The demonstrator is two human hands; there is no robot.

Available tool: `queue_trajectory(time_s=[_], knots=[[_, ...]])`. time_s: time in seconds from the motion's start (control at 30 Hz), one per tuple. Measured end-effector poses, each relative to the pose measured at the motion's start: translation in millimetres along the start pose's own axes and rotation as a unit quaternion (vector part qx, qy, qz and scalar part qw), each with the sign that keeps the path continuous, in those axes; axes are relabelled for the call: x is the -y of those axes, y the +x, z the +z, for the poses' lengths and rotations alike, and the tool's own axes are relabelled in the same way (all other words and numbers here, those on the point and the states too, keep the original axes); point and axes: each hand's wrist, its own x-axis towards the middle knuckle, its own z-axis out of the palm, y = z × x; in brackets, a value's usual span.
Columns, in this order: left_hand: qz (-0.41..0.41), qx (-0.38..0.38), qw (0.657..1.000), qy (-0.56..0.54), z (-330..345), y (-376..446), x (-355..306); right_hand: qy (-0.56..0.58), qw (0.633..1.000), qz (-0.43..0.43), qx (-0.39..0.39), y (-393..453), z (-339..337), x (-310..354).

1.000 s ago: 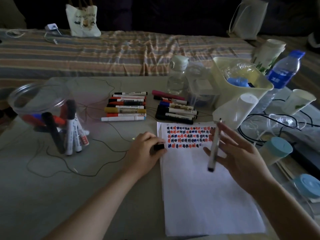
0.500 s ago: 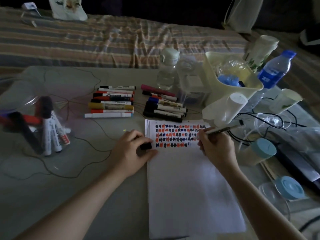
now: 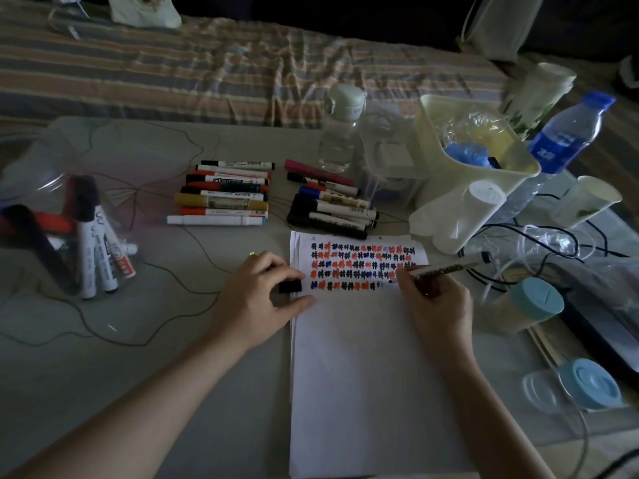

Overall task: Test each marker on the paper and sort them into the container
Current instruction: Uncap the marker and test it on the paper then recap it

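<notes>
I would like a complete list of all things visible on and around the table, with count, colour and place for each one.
paper: one stack, white, front centre, with red, blue and black test marks at its top
marker: one, pale barrel, in the right hand, tip at the marks
cap: one, black, in the left hand
loose markers: two groups, mixed colours, lying behind the paper
clear container: one, at left, holding several markers
cream bin: one, right rear
water bottle: one, blue cap and label, far right
cables: black and white, at right
left hand: pinches the cap at the paper's edge
right hand: grips the marker
</notes>
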Motion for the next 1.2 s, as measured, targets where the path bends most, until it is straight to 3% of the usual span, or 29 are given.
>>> queue_trajectory(time_s=[0.47,1.2], knots=[[-0.005,-0.001,1.0,-0.005,-1.6,0.4,-3.8,-0.037,0.999,-0.03,0.006,1.5,2.3,-4.5],[-0.006,-0.004,1.0,-0.008,-1.2,0.5,-3.4,-0.003,0.999,-0.028,0.016,-0.3,3.0,-2.2]])
